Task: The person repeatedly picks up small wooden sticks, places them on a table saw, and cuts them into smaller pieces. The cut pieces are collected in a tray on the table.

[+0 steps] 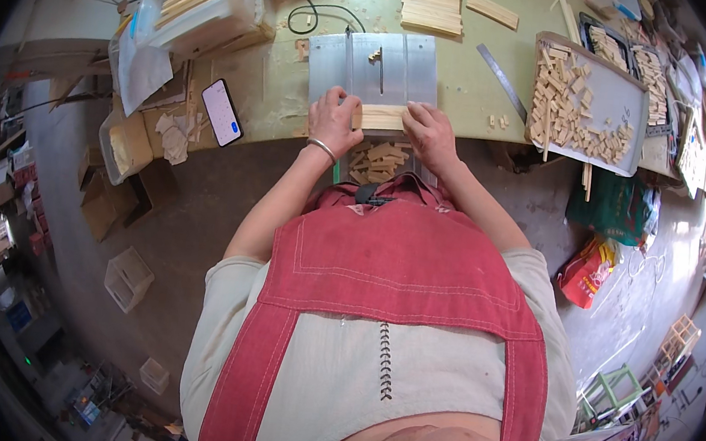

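My left hand [334, 119] and my right hand [427, 134] grip the two ends of a short bundle of pale wooden strips [379, 116] at the near edge of a metal saw plate [327, 54]. The plate has a narrow slot in its middle, with small wood bits [375, 55] by it. My fingers are closed on the bundle. Below, between my forearms, a bin of wooden pieces [376, 160] is partly hidden by my red apron [400, 260].
Stacked boards [430, 0], a steel ruler [501, 81] and a tray of small blocks [575, 153] lie behind and right on the bench [484, 40]. At left are a plastic box of sticks [157, 36], a phone [222, 111] and a cable [301, 17]. Bags [580, 274] sit below right.
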The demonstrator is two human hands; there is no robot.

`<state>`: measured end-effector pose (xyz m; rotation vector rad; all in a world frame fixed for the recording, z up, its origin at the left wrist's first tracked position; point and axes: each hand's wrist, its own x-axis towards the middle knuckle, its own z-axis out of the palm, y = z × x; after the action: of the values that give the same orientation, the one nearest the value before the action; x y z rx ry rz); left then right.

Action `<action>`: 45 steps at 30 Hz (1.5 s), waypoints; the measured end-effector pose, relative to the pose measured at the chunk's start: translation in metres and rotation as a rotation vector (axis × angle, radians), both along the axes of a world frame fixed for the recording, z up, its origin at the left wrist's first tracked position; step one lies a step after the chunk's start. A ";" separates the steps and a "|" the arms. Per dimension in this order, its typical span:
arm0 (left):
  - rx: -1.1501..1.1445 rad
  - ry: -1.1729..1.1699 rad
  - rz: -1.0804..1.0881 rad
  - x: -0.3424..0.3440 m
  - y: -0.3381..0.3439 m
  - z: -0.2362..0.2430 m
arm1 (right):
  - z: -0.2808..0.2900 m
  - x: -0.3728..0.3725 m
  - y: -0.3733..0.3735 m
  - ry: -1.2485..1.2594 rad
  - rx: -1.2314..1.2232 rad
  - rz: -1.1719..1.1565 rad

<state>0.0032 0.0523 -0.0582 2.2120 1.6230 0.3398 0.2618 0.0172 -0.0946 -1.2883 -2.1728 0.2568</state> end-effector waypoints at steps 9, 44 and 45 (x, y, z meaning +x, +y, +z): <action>-0.018 0.032 -0.015 0.003 0.004 0.005 | 0.006 0.005 0.011 0.024 -0.063 0.077; 0.015 -0.020 0.020 0.003 0.036 -0.006 | -0.003 -0.001 0.033 0.049 -0.033 0.002; 0.004 -0.018 0.020 0.004 0.039 -0.005 | -0.001 -0.002 0.035 0.043 -0.037 0.001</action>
<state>0.0068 0.0908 -0.0633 2.1908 1.6368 0.3681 0.2603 0.0526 -0.0958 -1.2895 -2.1418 0.3236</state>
